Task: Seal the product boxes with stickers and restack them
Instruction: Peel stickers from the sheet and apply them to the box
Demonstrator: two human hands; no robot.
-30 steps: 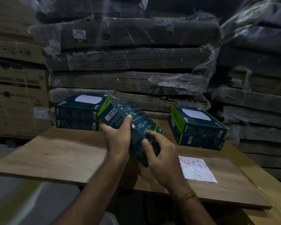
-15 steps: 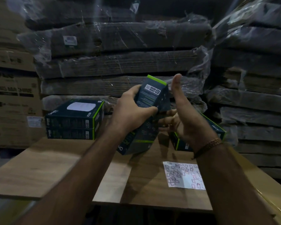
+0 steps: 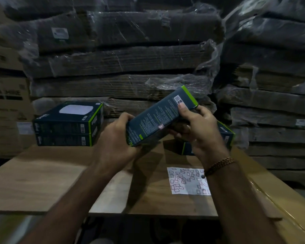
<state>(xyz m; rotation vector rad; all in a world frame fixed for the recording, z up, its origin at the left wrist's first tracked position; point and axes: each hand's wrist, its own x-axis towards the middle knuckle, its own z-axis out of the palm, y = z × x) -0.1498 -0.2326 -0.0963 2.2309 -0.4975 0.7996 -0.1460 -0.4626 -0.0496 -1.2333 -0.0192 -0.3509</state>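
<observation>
A wooden tabletop [image 3: 42, 176] carries two stacks of boxes [image 3: 67, 124] (left and right [image 3: 225, 136]) and a sticker sheet [image 3: 187, 181].

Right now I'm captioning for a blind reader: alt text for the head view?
Both hands, left hand and right hand, hold a dark green-edged box tilted above a wooden table, with stacked boxes left and a sticker sheet right.

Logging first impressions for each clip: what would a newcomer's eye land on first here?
First, the dark box with green edges, held tilted in mid-air at centre by the left hand and right hand. Next, the white sticker sheet on the wooden table, lower right. Then the stack of two boxes at back left.
</observation>
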